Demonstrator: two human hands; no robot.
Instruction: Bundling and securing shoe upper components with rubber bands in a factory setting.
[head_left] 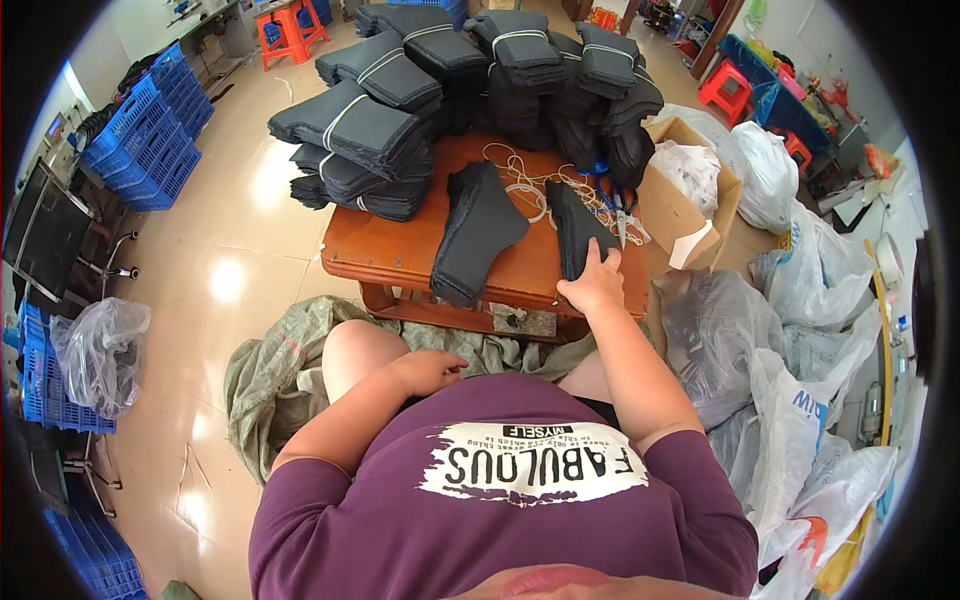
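Observation:
My right hand [594, 282] rests on the near end of a small stack of black fabric pieces [578, 228] on the wooden table [385, 250], fingers pressing on it. A second, looser stack of black pieces [476, 230] lies to its left, overhanging the front edge. My left hand [432, 372] lies in my lap, curled and holding nothing. Blue-handled scissors [612, 200] and a tangle of white string [525, 180] lie just beyond the right stack.
Tied bundles of black pieces [370, 125] are piled on the table's far half. An open cardboard box [690, 205] and white plastic bags [800, 280] stand right. A green sack [280, 370] lies under my legs. Blue crates [150, 140] and red stools [290, 30] stand farther off.

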